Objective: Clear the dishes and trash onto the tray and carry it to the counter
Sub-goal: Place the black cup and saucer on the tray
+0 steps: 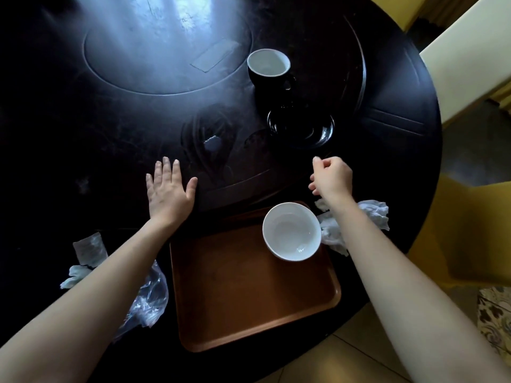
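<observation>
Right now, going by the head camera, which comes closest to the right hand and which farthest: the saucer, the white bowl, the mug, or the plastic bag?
From the right hand, nearest first:
1. Saucer, just beyond the knuckles.
2. White bowl, on the tray's far right corner, below the hand; close to the saucer's rank, but a little farther.
3. Mug, farther up the table.
4. Plastic bag, across the tray, under the left forearm.

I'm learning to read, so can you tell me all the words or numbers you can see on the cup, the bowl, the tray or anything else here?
There are none to read.
The black cup, black saucer, white bowl and brown tray are plain.
The crumpled tissues and clear plastic wrapper show no print.
A flat clear piece lies on the table: any writing is too dim to tell.
</observation>
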A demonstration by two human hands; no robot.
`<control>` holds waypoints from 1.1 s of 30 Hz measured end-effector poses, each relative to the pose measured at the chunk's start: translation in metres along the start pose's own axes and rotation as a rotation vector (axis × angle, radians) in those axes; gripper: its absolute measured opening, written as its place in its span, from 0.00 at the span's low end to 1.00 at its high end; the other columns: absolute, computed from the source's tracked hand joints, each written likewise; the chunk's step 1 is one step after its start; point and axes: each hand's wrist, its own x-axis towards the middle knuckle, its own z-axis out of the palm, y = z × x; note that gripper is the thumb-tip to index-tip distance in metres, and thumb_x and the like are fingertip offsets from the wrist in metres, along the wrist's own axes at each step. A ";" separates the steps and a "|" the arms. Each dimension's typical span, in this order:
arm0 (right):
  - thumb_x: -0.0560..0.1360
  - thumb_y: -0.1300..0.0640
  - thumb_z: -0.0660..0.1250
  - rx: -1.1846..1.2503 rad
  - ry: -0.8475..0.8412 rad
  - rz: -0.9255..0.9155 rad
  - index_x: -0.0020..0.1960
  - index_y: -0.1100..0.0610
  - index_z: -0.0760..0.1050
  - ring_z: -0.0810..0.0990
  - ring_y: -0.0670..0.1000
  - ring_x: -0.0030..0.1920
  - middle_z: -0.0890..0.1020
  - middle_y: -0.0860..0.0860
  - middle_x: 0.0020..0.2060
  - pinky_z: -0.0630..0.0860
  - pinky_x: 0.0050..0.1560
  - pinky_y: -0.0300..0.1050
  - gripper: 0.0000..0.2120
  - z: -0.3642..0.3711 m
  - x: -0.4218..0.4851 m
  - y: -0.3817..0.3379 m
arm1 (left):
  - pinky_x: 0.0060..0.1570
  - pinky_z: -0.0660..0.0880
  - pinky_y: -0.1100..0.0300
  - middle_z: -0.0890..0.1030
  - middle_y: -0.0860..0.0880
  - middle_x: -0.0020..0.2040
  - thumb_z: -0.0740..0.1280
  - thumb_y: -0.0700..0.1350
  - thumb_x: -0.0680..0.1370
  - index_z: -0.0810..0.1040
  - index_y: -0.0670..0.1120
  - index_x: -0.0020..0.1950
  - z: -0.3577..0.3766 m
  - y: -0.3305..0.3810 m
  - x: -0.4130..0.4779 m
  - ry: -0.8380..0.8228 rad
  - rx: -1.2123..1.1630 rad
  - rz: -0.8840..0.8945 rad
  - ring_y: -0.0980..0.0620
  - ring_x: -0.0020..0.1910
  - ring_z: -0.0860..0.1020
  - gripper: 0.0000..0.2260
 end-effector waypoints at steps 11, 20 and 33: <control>0.76 0.65 0.57 0.299 0.045 0.275 0.51 0.62 0.69 0.77 0.47 0.26 0.74 0.52 0.36 0.69 0.16 0.33 0.05 0.019 0.070 -0.024 | 0.73 0.38 0.49 0.46 0.43 0.78 0.49 0.56 0.80 0.48 0.42 0.76 0.000 0.000 -0.001 -0.034 0.052 -0.005 0.48 0.76 0.42 0.29; 0.74 0.64 0.60 0.375 -0.032 0.170 0.45 0.62 0.70 0.75 0.42 0.17 0.76 0.53 0.34 0.67 0.17 0.33 0.01 0.037 0.044 -0.016 | 0.74 0.41 0.48 0.53 0.40 0.77 0.57 0.53 0.79 0.54 0.41 0.75 -0.012 0.005 0.006 -0.013 -0.128 -0.020 0.46 0.76 0.47 0.28; 0.76 0.61 0.63 0.364 -0.352 -0.072 0.46 0.64 0.72 0.73 0.42 0.17 0.74 0.55 0.30 0.64 0.16 0.34 0.05 0.060 0.048 -0.069 | 0.23 0.78 0.58 0.77 0.47 0.38 0.60 0.45 0.79 0.76 0.43 0.45 -0.049 0.082 0.092 -0.162 -0.986 -0.208 0.58 0.22 0.77 0.08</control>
